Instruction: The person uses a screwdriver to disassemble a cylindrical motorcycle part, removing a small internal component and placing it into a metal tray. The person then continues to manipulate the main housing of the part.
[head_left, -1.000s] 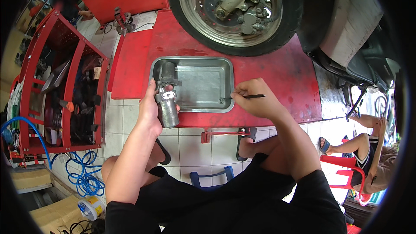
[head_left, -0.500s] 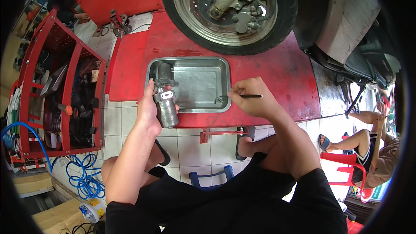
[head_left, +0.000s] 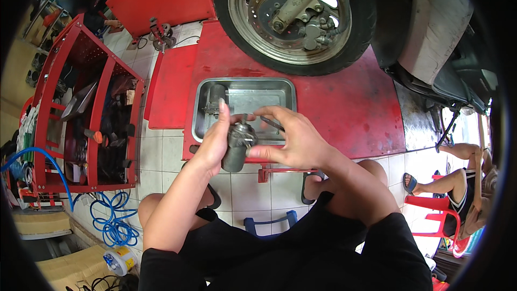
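In front of the red bench edge, my left hand (head_left: pixel 211 144) is wrapped round a grey metal cylinder (head_left: pixel 233 157) with a flanged end, which looks like a small starter motor. It is tilted, with its flanged end upward. My right hand (head_left: pixel 301 143) reaches in from the other side, thumb and forefinger at that end. A thin dark rod-shaped tool (head_left: pixel 273 124) is tucked in the right hand's fingers. Behind the hands is a shallow metal tray (head_left: pixel 292 96). A second, similar metal cylinder (head_left: pixel 217 95) lies at the tray's left.
A motorcycle's front wheel (head_left: pixel 355 27) stands on the red bench (head_left: pixel 350 113) beyond the tray. On the left are a red tool cart (head_left: pixel 99 124) and a coiled blue hose (head_left: pixel 116 226). A blue stool (head_left: pixel 269 221) is below me; a person sits at the right.
The metal cylinder has turned in my left hand and moved right, off the tray's left side. My right hand has come from the tray's right edge to the cylinder, still holding the thin tool.
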A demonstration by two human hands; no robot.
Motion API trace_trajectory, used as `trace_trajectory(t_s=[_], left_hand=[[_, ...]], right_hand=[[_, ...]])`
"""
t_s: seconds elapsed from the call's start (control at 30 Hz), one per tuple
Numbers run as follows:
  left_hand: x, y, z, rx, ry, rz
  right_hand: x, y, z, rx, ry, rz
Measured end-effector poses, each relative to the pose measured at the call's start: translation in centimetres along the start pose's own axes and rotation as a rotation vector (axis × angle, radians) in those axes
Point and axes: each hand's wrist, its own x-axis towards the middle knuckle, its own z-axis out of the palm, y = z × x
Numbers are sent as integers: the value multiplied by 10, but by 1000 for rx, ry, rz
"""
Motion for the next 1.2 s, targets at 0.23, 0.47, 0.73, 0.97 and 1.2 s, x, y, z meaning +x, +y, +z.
trace_trajectory(t_s=[0.23,0.47,0.73,0.97,1.2], left_hand=[[-3,-13,-4,183,-296,34],[-1,-21,0,112,-337,-86],[-8,-17,3,-227,-518,-285],[-6,-19,-11,139,-599,-9],[-8,-18,-9,522,-442,91]], right_hand=[[2,2,-4,86,-237,-150],[-1,8,-2,180,-348,15],[-1,10,-9,818,-532,490],[-4,21,-11,755,-363,424],[-5,21,-36,647,-79,467]])
